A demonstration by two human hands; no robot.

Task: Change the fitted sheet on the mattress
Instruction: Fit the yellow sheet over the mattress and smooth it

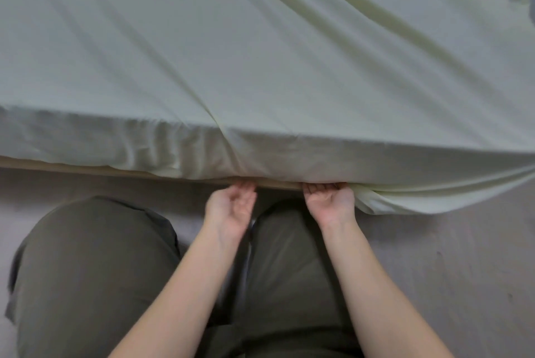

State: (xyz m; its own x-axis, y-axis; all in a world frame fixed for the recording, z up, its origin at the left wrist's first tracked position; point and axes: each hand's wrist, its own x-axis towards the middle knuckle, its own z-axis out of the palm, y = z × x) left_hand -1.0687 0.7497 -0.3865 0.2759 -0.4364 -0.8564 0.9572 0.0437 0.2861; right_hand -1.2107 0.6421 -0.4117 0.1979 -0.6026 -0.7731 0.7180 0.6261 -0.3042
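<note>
The pale green fitted sheet [260, 53] is spread over the mattress, which is itself hidden beneath it, and drops over the near side wall down to the wooden bed base [86, 168]. On the left of that wall the hem is gathered and sits down at the base. To the right, a loose fold [428, 201] sags below the mattress onto the floor [434, 256], with long creases running from it up across the top.

The near edge of the mattress runs left to right across the view, so the hem's long axis lies crosswise to both forearms, just far of the 2 hands and slightly above them. The left hand [231, 207] is palm up with its fingers curled toward the hem. Whether it pinches cloth I cannot tell, as it is blurred. The right hand [330, 202] is also palm up, with its fingertips out of sight under the lower edge of the sheet, so its grip cannot be judged either. The hands are close together, near the middle of the edge.

The right hand is nearer the slack (it touches, or nearly touches, the start of the sagging fold). The tucking would therefore seem to need to work rightward along the edge. The person crouches close to the bed in olive trousers [95, 270].
</note>
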